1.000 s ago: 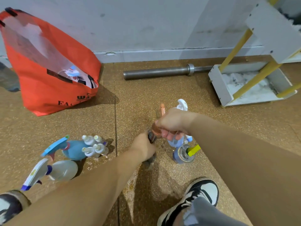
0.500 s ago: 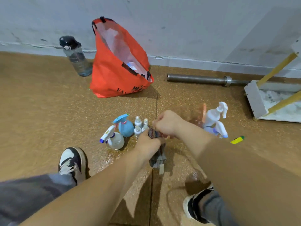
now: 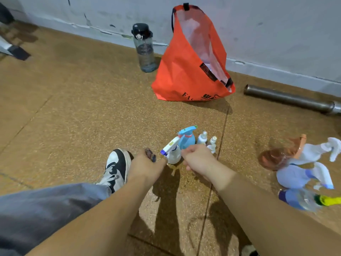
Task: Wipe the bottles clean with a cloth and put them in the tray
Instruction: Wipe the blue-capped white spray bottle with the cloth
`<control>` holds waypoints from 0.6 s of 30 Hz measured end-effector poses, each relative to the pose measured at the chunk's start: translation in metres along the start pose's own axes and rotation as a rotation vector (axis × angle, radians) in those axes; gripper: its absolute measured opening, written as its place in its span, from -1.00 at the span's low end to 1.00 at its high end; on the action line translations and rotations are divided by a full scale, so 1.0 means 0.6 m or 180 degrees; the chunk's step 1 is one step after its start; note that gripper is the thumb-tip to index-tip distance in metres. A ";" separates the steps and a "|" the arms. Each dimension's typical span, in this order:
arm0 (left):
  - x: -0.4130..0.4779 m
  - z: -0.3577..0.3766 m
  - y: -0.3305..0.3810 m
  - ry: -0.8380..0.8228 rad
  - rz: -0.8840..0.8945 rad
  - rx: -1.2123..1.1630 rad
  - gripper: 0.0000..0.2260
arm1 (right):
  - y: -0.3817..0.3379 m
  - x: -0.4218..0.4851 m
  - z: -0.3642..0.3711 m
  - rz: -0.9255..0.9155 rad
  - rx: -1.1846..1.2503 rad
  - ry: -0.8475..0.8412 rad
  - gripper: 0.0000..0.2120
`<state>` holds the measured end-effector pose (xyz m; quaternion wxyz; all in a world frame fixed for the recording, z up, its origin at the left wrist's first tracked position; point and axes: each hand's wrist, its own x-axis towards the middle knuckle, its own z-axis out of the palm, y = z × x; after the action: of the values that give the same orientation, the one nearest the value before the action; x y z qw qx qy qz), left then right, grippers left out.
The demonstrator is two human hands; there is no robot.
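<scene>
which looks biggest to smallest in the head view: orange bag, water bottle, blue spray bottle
1. orange bag
2. water bottle
3. blue spray bottle, smallest even though it sits nearer the camera

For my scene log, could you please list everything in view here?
bag: one, orange, open, by the wall
water bottle: one, clear, black cap, left of bag
metal bar: one, grey, right, by the wall
blue spray bottle: one, upright, beyond the hands
clear spray bottle: one, blue-white trigger, between the hands
small bottles: at least two, white, beside the blue one
blurred bottles: about four, amber, white, bluish, far right
cloth: one, dark, in the left hand
shoe: one clear, black and white, by the left hand
left hand: grips the cloth
right hand: curled at the clear bottle; grip unclear
</scene>
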<state>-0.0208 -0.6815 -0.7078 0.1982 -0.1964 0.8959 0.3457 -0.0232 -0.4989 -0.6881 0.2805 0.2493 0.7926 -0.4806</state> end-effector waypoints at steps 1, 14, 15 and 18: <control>0.009 0.004 0.009 0.0037 0.0159 0.0092 -0.61 | 0.005 -0.001 0.001 0.0034 0.0115 -0.0044 -0.81; 0.015 0.008 0.061 -0.0349 0.1096 0.1369 -0.75 | 0.045 -0.044 -0.068 0.0351 0.0659 -0.0201 -0.80; 0.003 -0.003 0.069 -0.0390 0.1148 0.1406 -0.74 | 0.039 -0.053 -0.075 0.0325 0.0597 -0.0220 -0.82; -0.046 -0.047 0.108 -0.0530 0.1302 0.1431 -0.69 | 0.017 -0.094 -0.096 0.0149 0.0187 -0.0337 -0.85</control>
<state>-0.0354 -0.6508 -0.6400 0.2356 0.0656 0.9515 0.1866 0.0124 -0.4499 -0.6341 0.3257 0.2501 0.7562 -0.5095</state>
